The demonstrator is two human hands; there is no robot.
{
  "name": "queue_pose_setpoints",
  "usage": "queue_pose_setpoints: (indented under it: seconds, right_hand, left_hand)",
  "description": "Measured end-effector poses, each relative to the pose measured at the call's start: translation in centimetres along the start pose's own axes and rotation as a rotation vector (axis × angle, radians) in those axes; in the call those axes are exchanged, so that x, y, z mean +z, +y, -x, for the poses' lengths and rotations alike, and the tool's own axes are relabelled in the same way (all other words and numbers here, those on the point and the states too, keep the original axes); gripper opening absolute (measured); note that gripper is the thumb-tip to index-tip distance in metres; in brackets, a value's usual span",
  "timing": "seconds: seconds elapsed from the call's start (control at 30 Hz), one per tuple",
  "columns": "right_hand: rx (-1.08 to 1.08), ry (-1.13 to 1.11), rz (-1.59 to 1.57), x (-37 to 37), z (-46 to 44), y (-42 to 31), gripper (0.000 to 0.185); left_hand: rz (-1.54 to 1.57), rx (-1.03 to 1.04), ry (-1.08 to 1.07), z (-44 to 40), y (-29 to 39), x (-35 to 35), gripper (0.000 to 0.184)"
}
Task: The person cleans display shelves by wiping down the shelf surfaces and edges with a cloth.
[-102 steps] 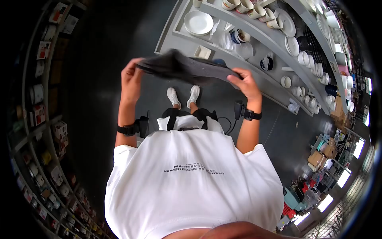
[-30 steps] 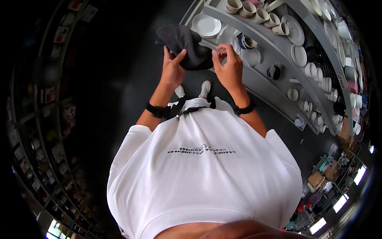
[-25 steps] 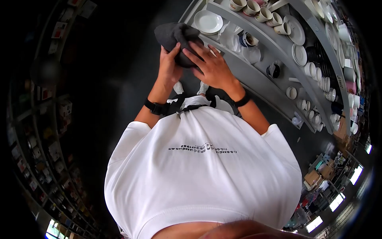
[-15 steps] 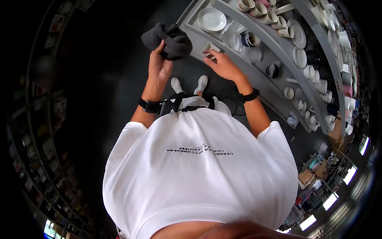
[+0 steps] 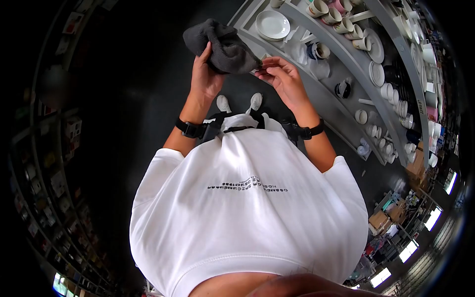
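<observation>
A bunched dark grey cloth (image 5: 220, 44) with a soft, towel-like surface hangs in front of me. My left hand (image 5: 207, 78) is closed on its lower left side, thumb pressed up against the fabric. At the cloth's right end, my right hand (image 5: 286, 81) pinches the tip between thumb and fingers. Behind these fingers is the edge of the grey shelf unit (image 5: 341, 106); a small pale item there is mostly hidden. A stack of white plates (image 5: 272, 24) sits on the shelf just beyond the cloth.
Several cups (image 5: 343, 25) and bowls (image 5: 361, 117) line the shelf tiers on the right. Plastic-wrapped pieces (image 5: 320, 69) lie among them. Cardboard boxes (image 5: 380, 221) stand farther back at the right. A dark shelf (image 5: 69, 133) runs along the left.
My right hand has come to the cloth and taken its right end, which is now drawn out toward it. The left hand has shifted slightly right with the cloth.
</observation>
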State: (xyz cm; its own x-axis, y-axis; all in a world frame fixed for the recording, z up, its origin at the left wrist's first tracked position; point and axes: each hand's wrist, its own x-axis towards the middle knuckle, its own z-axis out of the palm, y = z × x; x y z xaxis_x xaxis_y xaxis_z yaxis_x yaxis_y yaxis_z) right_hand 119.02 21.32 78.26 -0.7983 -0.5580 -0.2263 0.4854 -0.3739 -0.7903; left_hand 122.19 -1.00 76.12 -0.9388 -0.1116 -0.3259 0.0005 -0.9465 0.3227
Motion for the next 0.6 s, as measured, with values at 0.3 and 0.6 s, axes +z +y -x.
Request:
queue_pose_setpoints:
  seconds: [0.3,0.6]
  right_hand:
    - [-0.158,0.071,0.412,2.0,-1.1,1.4,0.021]
    - [-0.245,0.181,0.646,1.1,-1.6,0.6,0.016]
  left_hand:
    - [-0.021,0.009,-0.003,-1.3,1.1,-1.2,0.034]
    - [-0.064,0.071,0.03,-2.5,5.1,-2.7,0.037]
